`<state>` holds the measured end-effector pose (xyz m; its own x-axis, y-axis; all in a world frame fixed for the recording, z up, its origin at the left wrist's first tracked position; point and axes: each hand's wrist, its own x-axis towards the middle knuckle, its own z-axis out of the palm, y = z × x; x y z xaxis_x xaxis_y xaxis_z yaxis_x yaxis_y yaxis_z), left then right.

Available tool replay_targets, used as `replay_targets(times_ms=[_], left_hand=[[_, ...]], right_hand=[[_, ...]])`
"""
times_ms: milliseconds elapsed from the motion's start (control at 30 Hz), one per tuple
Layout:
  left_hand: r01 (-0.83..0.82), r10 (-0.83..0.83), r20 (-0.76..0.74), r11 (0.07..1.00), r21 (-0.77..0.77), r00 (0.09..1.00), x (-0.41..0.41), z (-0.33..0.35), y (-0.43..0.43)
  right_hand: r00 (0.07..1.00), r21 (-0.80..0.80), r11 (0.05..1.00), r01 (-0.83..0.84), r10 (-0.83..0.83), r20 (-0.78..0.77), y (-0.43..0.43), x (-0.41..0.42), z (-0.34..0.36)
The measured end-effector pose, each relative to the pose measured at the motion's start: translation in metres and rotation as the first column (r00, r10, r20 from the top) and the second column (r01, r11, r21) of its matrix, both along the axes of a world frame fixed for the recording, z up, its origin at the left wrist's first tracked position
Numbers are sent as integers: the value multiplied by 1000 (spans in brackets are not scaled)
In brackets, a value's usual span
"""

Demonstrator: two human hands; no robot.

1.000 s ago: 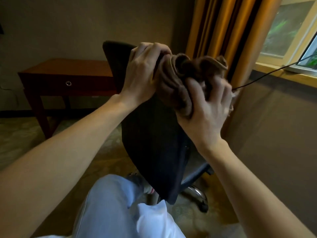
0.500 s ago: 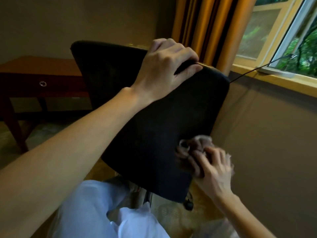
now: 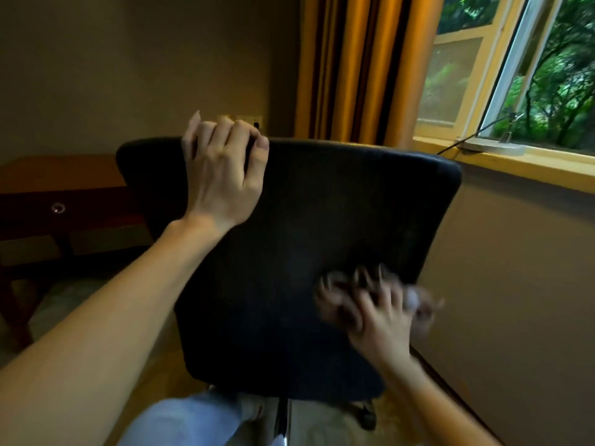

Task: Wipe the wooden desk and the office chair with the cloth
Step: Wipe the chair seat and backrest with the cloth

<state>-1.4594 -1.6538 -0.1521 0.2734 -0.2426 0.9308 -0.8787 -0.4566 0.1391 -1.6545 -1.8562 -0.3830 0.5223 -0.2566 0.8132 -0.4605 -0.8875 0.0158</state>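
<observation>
Up close, left hand (image 3: 222,175) gripping the top edge of the black office chair (image 3: 322,220), right hand (image 3: 383,320) motion-blurred, fingers curled around the bunched brown cloth (image 3: 336,309), pressed against the backrest's lower right, wooden desk (image 3: 64,175) behind at left.

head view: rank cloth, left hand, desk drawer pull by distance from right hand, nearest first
1. cloth: in the right hand, low on the chair back.
2. left hand: on the chair's top edge.
3. drawer pull: far left, on the desk.
</observation>
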Motion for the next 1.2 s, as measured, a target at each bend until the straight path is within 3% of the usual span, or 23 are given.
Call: replay_targets(times_ms=[100,167,200,267,367,433,500,600,700,800,900,1000,1100,1200], left_hand=[[2,0,67,1000,-26,998,-5,-8,-6],[-6,11,102,999,-54,995,-8,-13,-11],[-11,19,115,997,-73,993,-9,-14,-12],[-19,32,129,994,-104,991,-5,-15,-11],[-16,31,106,990,-141,994,-2,-19,-5],[-23,37,85,986,-164,996,-1,-19,0],[-6,13,36,985,-175,999,1,-18,5],[26,-34,-43,985,-169,998,10,-11,12],[36,-48,-76,988,-152,996,20,-5,11],[26,-35,-64,991,-131,997,24,-6,9],[26,-32,-30,986,-164,999,22,-11,6],[28,-31,-13,980,-199,999,16,-14,4],[10,-13,-13,973,-230,1000,12,-15,4],[14,-29,-53,965,-262,998,6,-16,6]], right_hand=[[962,234,962,142,-79,-260,-4,-23,-109],[921,306,932,193,-64,-384,-9,-34,-117],[937,314,933,174,-58,-345,-10,-34,-102],[997,231,972,-31,46,-62,-8,-27,-49],[903,-81,971,-227,240,356,2,-9,65],[823,-225,949,-221,305,478,15,0,135],[831,-305,942,-137,277,483,23,5,174],[879,-372,925,-84,244,409,16,15,158],[928,-355,931,-88,206,311,6,22,85],[975,-314,928,-199,219,28,-6,14,-11],[907,-277,897,-344,240,-346,-20,-7,-84],[840,-231,876,-423,284,-463,-23,-21,-88],[918,-262,889,-376,320,-233,-18,-19,-22],[930,-424,855,-297,360,75,5,-7,97]])
